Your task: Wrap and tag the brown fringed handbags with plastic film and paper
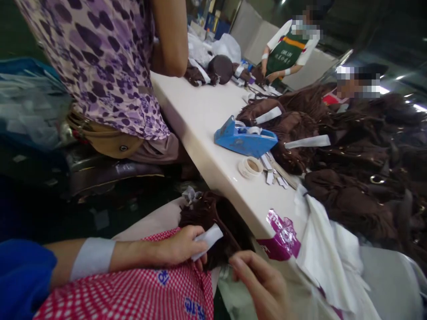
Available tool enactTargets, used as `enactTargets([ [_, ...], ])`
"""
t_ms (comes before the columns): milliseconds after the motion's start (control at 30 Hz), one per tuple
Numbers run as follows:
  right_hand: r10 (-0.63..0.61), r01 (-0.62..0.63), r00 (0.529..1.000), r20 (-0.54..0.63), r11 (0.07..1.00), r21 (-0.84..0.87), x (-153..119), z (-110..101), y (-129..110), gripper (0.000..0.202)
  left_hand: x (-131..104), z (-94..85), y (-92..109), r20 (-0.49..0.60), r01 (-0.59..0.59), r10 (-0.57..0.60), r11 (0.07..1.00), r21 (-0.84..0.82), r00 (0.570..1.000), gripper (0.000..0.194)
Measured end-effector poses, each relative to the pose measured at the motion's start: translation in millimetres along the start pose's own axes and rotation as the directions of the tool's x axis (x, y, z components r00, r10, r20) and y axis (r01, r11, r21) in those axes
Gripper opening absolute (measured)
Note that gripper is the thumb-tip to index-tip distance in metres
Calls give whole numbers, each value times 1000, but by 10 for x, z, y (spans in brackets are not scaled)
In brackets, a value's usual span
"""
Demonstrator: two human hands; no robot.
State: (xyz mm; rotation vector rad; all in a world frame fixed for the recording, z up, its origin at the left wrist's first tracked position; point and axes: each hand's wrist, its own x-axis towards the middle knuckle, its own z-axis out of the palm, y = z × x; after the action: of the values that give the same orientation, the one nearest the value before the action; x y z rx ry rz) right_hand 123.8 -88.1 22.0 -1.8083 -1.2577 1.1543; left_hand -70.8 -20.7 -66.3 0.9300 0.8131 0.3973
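Note:
A dark brown fringed bag (200, 208) rests on my lap, close against the table's edge. My left hand (183, 245) is closed on a folded white strip (211, 236), thumb on top, just over the bag. My right hand (265, 282) is on the bag's near right side, thumb and forefinger pinched together. What lies between those fingertips is too small and blurred to make out. Red checked cloth (133, 284) covers my lap beneath the left forearm.
On the white table (196, 115) stand a blue tape dispenser (247, 138) and a tape roll (251, 167). Brown bags (353, 191) are heaped at right. White cloth (328, 249) hangs near me. One person stands at left; others are across the table.

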Motion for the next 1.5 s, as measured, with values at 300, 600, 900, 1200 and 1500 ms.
enactTargets([
  [300, 124, -125, 976, 180, 992, -4, 540, 609, 271, 33, -149, -67, 132, 0, -52, 53, 989, 136, 999, 25],
  [600, 199, -228, 954, 225, 967, 112, 412, 579, 128, 34, -81, -79, 57, -61, -41, 52, 983, 179, 997, 40],
  [900, 315, -327, 945, 89, 895, 304, 213, 552, 399, 52, -108, -50, 58, -31, -78, 87, 974, 211, 996, 37],
  [1200, 243, -326, 944, 222, 786, 525, 327, 850, 446, 45, -110, -110, 18, 16, -78, 76, 977, 199, 997, 44],
  [1500, 295, -353, 935, 196, 734, 581, 162, 925, 385, 24, -251, -104, 194, -20, -156, 194, 842, 517, 981, 47],
])
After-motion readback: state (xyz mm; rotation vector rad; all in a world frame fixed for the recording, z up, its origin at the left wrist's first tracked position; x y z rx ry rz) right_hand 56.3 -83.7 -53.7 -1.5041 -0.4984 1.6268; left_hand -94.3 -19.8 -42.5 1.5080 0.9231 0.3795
